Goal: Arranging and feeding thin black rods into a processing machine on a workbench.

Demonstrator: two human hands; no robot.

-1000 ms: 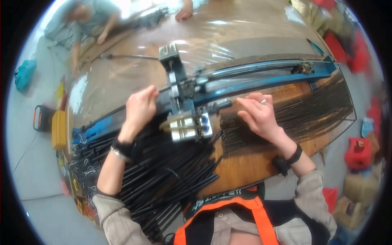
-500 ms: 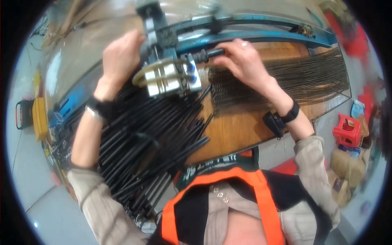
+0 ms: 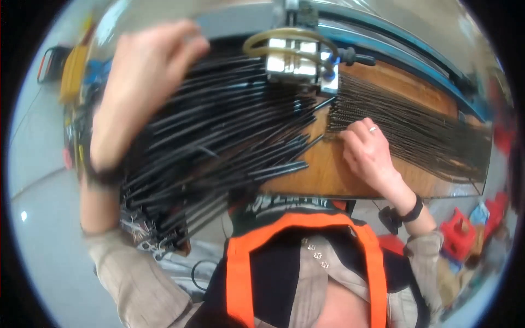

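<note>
My right hand (image 3: 367,153) is low over the wooden bench, fingers pinched at the near left ends of a spread of thin dark wire rods (image 3: 410,128). What lies between its fingertips is hidden. Raised at the upper left, my left hand (image 3: 145,76) is slightly blurred, its fingers curled in toward the thumb; any small thing in them cannot be made out. Beneath and beside it lie many black tubes (image 3: 219,128). A metal clamping device (image 3: 292,63) with a looped yellowish hose stands between the hands, touched by neither. A black ribbed end piece (image 3: 358,57) sticks out from its right side.
A blue rail (image 3: 394,44) runs behind the device toward the right. Bare wooden bench top (image 3: 290,183) shows at the near edge. On the floor are a red plastic stool (image 3: 457,234) at the right and a yellow case (image 3: 74,74) at the far left.
My right hand has left the black end piece on the device and come down to the wire rods. My left hand has moved away from the device's left side. The view has shifted left.
</note>
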